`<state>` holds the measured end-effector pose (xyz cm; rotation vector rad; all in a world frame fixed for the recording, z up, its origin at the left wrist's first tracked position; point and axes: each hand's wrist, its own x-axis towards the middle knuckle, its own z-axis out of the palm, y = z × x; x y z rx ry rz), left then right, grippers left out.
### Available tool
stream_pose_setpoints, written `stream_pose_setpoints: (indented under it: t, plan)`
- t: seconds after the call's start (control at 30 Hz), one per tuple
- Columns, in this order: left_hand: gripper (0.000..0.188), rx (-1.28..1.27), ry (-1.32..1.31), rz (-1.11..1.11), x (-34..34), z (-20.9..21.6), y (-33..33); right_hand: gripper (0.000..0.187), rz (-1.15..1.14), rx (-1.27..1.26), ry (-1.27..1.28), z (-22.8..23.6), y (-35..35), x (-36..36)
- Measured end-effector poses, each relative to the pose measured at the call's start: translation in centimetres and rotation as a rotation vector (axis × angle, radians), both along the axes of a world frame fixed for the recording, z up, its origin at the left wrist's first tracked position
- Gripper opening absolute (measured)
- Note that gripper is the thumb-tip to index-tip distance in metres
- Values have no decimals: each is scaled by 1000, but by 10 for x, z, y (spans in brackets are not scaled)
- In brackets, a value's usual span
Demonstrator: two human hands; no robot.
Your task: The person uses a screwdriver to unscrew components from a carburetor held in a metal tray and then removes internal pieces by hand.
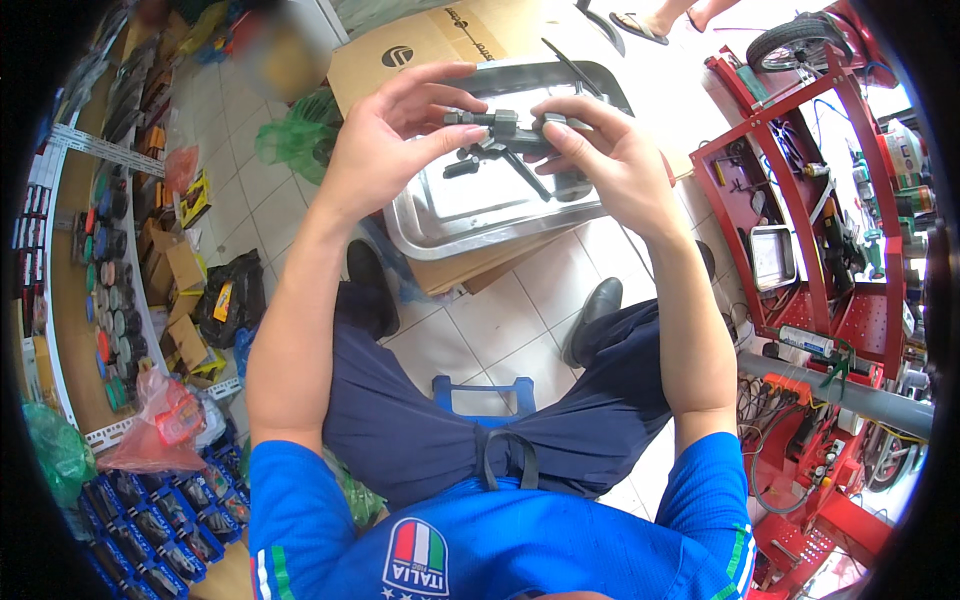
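My left hand and my right hand are raised over a shiny metal tray. Between them is a dark metal screw tool with a threaded bolt and blocky nuts, perhaps a chain breaker. The left thumb and fingers close around its bolt end. On the other side, the right thumb and fingers pinch the tool's body. Just below it a short dark bolt and a slim dark bar show; whether they join the tool I cannot tell. A thin black rod leans at the tray's far edge.
The tray sits on a cardboard box. Right of me stands a red tool cart holding tools. Shelves of parts line the left, with blue bins below. Another person's feet appear at the top.
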<state>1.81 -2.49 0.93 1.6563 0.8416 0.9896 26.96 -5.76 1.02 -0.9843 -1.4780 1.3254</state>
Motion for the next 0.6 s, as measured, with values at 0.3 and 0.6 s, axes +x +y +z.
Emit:
stream_pose_setpoints:
  t: [0.3,0.6]
  plan:
    - [37,-46,-26,18,7,-7,0,28,4,73,-32,-2,-1,-5]
    - [37,-219,0,47,3,-2,2,26,23,83,-33,-9,-3,-10]
